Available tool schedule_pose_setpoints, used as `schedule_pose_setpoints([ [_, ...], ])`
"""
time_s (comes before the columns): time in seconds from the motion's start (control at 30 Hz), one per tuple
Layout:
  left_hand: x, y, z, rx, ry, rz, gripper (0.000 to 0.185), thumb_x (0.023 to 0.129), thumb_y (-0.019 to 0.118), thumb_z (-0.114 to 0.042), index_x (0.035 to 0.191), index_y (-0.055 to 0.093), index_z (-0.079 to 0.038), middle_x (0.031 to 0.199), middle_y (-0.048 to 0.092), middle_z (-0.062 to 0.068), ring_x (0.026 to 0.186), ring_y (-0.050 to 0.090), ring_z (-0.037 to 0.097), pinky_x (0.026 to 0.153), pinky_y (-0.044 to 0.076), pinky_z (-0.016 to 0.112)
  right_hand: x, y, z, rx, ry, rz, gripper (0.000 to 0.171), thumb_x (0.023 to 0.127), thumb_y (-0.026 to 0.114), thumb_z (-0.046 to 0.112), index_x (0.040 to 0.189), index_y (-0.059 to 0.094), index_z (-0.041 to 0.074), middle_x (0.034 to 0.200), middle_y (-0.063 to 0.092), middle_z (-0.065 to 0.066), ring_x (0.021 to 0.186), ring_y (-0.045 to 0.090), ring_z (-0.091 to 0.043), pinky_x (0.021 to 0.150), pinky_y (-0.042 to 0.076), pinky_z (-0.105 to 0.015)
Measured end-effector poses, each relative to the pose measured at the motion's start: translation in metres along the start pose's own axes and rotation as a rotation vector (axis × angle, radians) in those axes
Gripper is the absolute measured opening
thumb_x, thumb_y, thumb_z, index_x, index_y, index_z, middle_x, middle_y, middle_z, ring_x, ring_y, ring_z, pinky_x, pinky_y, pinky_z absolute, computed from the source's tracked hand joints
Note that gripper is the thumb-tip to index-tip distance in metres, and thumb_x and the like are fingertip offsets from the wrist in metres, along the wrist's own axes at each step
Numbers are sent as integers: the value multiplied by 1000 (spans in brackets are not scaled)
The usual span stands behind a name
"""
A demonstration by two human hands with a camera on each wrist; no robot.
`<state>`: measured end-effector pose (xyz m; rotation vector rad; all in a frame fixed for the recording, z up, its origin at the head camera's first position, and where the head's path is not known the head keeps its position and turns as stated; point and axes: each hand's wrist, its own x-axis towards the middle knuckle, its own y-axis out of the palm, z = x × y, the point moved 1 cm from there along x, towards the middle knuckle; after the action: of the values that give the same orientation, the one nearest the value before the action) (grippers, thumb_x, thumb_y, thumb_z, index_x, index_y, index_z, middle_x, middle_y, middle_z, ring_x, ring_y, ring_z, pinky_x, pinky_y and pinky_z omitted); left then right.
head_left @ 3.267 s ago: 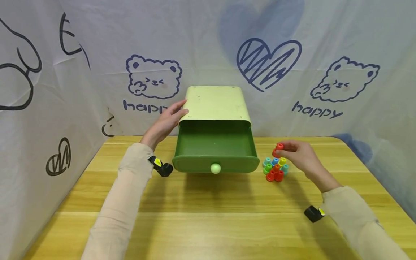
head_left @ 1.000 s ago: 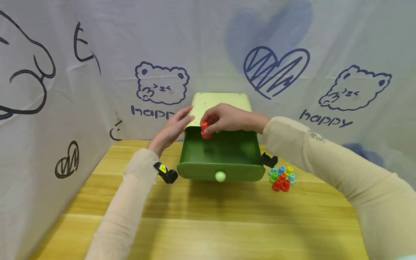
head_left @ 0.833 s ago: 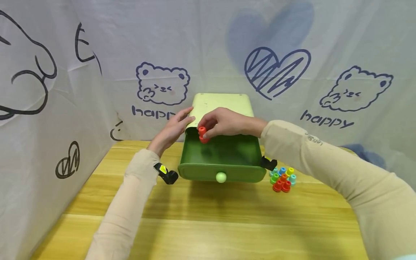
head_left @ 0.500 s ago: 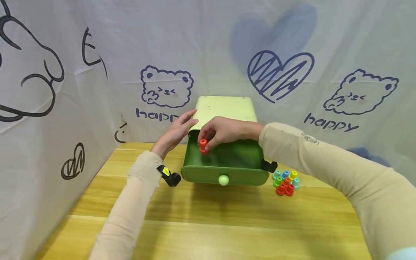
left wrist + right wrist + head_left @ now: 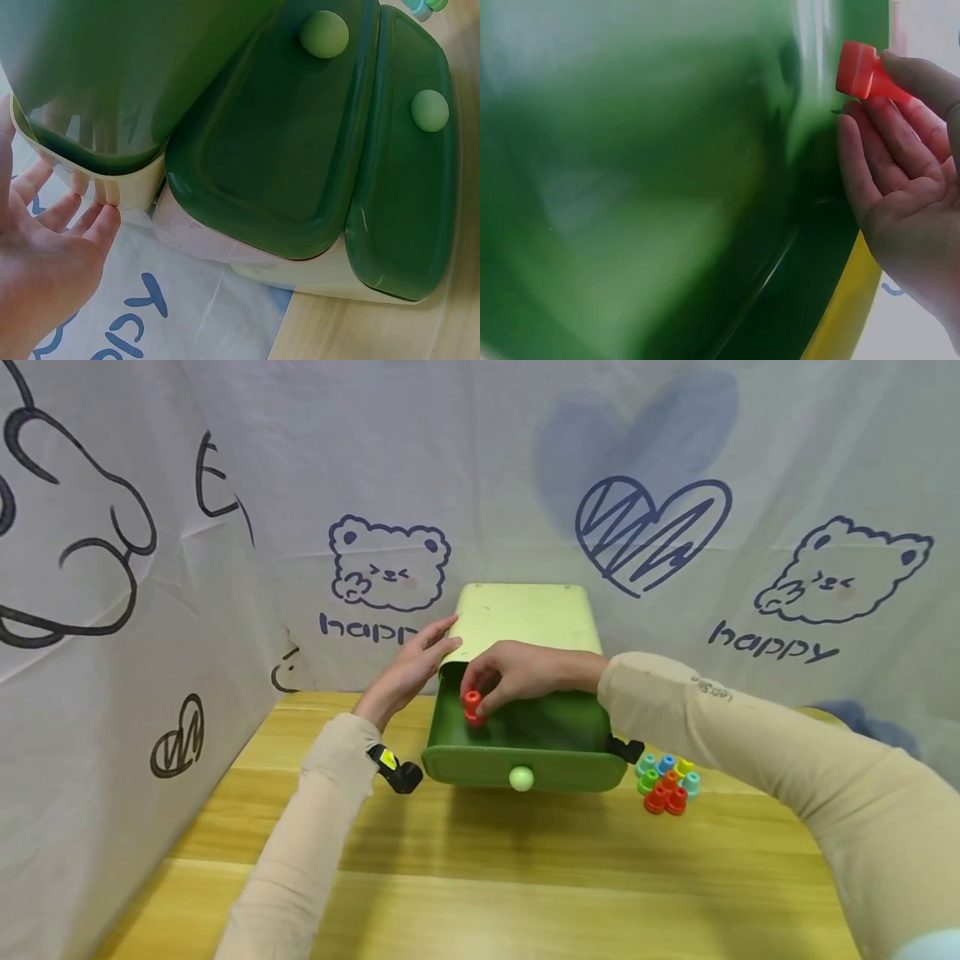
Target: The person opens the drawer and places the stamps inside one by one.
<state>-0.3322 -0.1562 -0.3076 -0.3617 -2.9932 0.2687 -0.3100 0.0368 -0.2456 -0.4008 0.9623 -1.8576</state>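
Note:
My right hand (image 5: pixel 521 672) pinches a small red plastic peg (image 5: pixel 472 703), with a wide base and narrower top, between thumb and fingers. It is low inside the left part of the pulled-out green drawer (image 5: pixel 558 724). In the right wrist view, the peg (image 5: pixel 856 71) is beside the drawer's side wall. The drawer belongs to a pale yellow-green cabinet (image 5: pixel 528 614). My left hand (image 5: pixel 408 672) rests against the cabinet's left side, thumb at the top edge. The left wrist view shows its extended fingers (image 5: pixel 103 225) touching the casing.
Several similar pegs (image 5: pixel 670 782) in red, green, blue, teal and yellow cluster on the wooden table (image 5: pixel 495 893), right of the drawer. Below the pulled-out drawer are two closed drawers, a middle one (image 5: pixel 262 150) and a bottom one (image 5: pixel 405 187). A printed cloth (image 5: pixel 510 460) hangs behind.
My right hand has carried the red peg from above the cluster on the right to the drawer and lowered it inside. My left hand has stayed at the cabinet's side.

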Motion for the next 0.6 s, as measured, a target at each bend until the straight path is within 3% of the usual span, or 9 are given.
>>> schedule_pose_setpoints([
  [0.6, 0, 0, 0, -4, -8, -3, 58, 101, 51, -31, 153, 30, -18, 160, 17, 4, 145, 14, 23, 115, 20, 46, 5, 6, -1, -150, 19, 42, 15, 82, 76, 6, 96, 69, 4, 91, 70, 0, 90, 63, -12, 83, 50, -26],
])
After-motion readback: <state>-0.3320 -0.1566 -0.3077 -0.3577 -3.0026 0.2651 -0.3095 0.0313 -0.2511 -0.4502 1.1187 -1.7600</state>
